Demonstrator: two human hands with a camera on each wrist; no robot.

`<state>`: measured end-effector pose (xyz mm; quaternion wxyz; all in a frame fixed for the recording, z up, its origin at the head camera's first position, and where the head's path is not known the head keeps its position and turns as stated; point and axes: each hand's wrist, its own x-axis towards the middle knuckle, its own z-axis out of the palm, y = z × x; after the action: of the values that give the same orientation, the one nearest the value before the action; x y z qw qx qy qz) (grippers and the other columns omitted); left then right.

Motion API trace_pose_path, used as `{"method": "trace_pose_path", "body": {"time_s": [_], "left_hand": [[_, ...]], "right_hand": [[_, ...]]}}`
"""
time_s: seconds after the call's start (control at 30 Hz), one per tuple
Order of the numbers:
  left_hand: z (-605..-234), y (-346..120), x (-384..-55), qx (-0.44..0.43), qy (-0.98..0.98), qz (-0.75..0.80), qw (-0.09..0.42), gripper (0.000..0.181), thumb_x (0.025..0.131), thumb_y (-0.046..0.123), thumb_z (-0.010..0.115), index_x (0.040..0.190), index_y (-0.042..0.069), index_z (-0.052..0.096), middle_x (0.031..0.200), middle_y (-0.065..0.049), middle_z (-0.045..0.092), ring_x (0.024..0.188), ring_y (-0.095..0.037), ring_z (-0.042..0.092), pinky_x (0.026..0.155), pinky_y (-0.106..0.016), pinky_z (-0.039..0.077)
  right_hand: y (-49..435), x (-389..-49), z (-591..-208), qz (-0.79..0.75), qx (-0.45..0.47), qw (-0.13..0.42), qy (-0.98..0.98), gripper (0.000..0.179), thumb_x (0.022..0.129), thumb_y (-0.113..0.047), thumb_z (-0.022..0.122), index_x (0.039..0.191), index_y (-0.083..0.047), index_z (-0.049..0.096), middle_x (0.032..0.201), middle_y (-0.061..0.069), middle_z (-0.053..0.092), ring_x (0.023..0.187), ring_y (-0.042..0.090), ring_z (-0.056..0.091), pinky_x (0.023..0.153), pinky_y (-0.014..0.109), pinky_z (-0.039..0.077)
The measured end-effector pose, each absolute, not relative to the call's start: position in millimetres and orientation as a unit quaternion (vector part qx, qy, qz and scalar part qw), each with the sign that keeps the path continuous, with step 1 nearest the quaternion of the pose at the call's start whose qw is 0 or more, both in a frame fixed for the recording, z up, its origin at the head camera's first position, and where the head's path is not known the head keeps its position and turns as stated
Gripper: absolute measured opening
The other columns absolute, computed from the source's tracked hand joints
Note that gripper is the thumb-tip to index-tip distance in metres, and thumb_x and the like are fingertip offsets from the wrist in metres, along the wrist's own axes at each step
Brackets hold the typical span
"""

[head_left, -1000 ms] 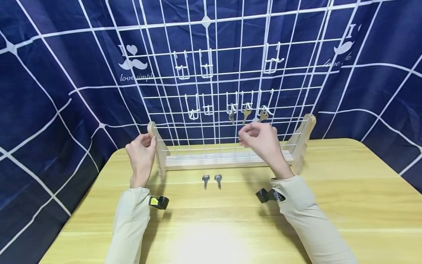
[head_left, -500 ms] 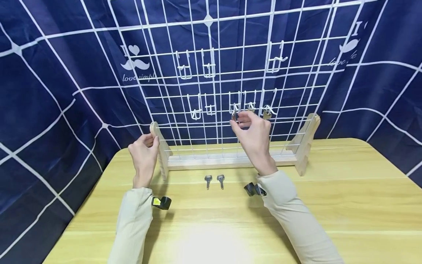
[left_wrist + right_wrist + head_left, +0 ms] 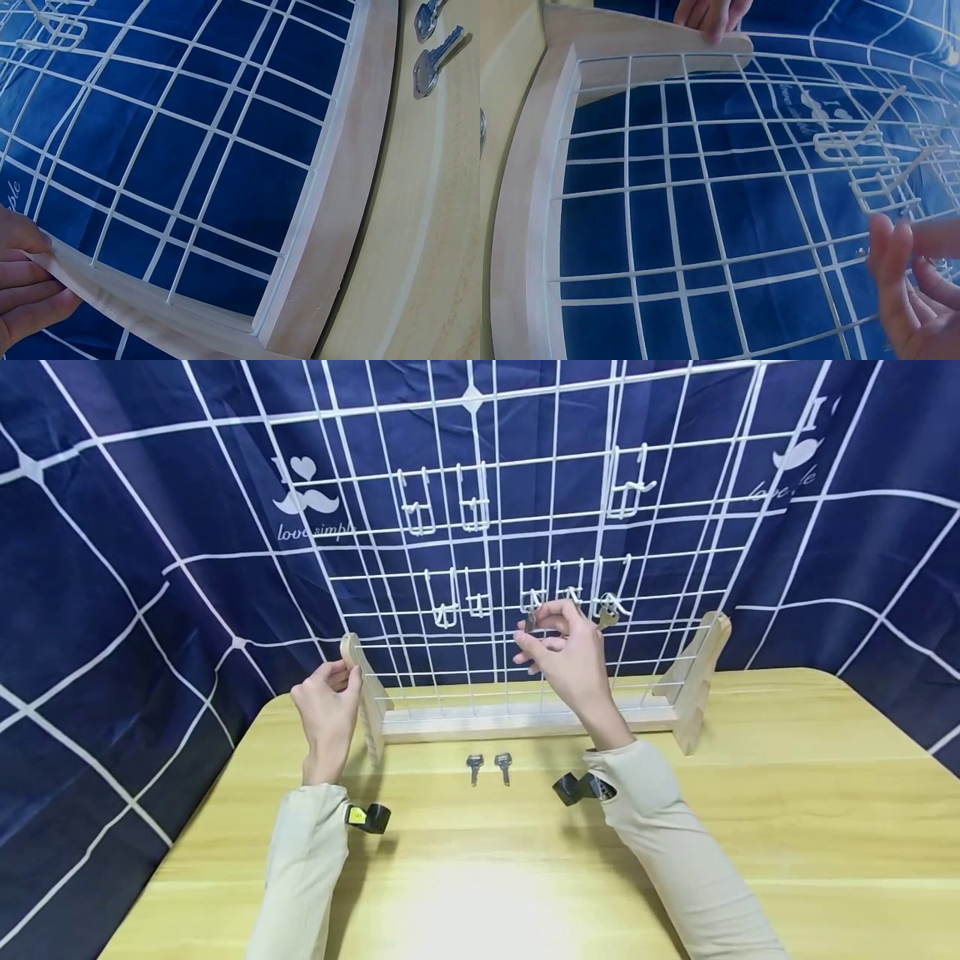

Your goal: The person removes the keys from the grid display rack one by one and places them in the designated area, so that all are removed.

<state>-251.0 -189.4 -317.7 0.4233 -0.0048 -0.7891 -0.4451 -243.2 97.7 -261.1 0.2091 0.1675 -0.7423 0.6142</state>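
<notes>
My left hand grips the top of the wooden upright at the left end of a white wire grid rack, also seen in the left wrist view. My right hand is raised at the lower row of hooks, its thumb and forefinger pinching a dark silver key at a white wire hook. Just right of that hand a brass key hangs from another hook. The hook between them is partly covered by the fingers. Two silver keys, a left key and a right key, lie on the table.
More white hooks stay on the grid, such as an upper right hook and a lower left hook. The rack's wooden base bar crosses the table. A dark blue curtain stands behind.
My right hand has moved left from in front of the brass keys to the silver key, and now pinches it. My left hand keeps its grip on the upright.
</notes>
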Motion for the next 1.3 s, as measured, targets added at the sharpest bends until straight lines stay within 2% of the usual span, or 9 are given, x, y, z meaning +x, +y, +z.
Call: {"method": "trace_pose_path", "body": {"time_s": [0.17,0.47,0.73,0.9,1.03,1.2,1.3], "left_hand": [[-319,-189,-250,-0.002,-0.792,-0.444,0.42,0.017,0.084,0.0,0.066,0.093,-0.014,0.069,0.085,-0.026,0.07,0.077,-0.034,0.072,0.06,0.002,0.038],[-320,-190,-250,-0.001,-0.795,-0.44,0.418,0.017,0.084,0.001,0.066,0.093,-0.013,0.069,0.085,-0.025,0.07,0.077,-0.033,0.072,0.061,0.001,0.039],[-321,-190,-250,-0.002,-0.794,-0.444,0.416,0.017,0.084,0.001,0.066,0.093,-0.013,0.069,0.085,-0.025,0.07,0.077,-0.033,0.072,0.061,0.001,0.04],[-320,-190,-250,-0.001,-0.793,-0.444,0.416,0.017,0.084,0.001,0.066,0.093,-0.013,0.069,0.085,-0.025,0.07,0.077,-0.033,0.072,0.062,-0.002,0.043],[-319,-189,-249,-0.005,-0.791,-0.447,0.417,0.017,0.084,0.0,0.066,0.093,-0.014,0.069,0.085,-0.026,0.07,0.076,-0.034,0.072,0.061,0.002,0.039],[-320,-190,-249,-0.011,-0.791,-0.442,0.424,0.016,0.083,-0.001,0.065,0.092,-0.014,0.069,0.084,-0.026,0.07,0.075,-0.035,0.072,0.06,0.003,0.037],[-319,-190,-249,-0.009,-0.789,-0.443,0.425,0.015,0.084,-0.001,0.065,0.091,-0.013,0.069,0.083,-0.026,0.07,0.075,-0.034,0.072,0.06,0.003,0.037]], "right_hand": [[99,-241,-260,0.642,0.184,0.184,-0.721,0.033,0.087,0.001,0.067,0.113,0.006,0.048,0.102,0.022,0.066,0.064,0.025,0.07,0.056,0.028,0.056],[102,-235,-258,0.668,0.176,0.162,-0.704,0.037,0.088,0.001,0.065,0.12,0.008,0.048,0.1,0.016,0.059,0.063,0.014,0.068,0.067,0.031,0.058],[108,-230,-253,0.673,0.194,0.154,-0.697,0.03,0.09,0.006,0.061,0.117,0.015,0.056,0.109,0.031,0.06,0.074,0.013,0.071,0.074,0.03,0.057],[113,-228,-250,0.67,0.209,0.165,-0.693,0.026,0.09,0.013,0.053,0.116,0.02,0.055,0.107,0.038,0.06,0.077,0.012,0.071,0.076,0.029,0.056],[114,-226,-250,0.649,0.204,0.187,-0.709,0.02,0.092,0.011,0.053,0.11,0.02,0.056,0.103,0.035,0.064,0.073,0.01,0.071,0.073,0.028,0.056],[115,-219,-247,0.582,0.183,0.224,-0.76,0.014,0.093,0.001,0.06,0.103,0.011,0.062,0.098,0.025,0.07,0.065,0.009,0.07,0.061,0.026,0.057],[115,-214,-242,0.517,0.177,0.268,-0.793,0.012,0.092,-0.005,0.064,0.099,0.005,0.067,0.094,0.017,0.073,0.061,0.01,0.068,0.054,0.02,0.053]]}}
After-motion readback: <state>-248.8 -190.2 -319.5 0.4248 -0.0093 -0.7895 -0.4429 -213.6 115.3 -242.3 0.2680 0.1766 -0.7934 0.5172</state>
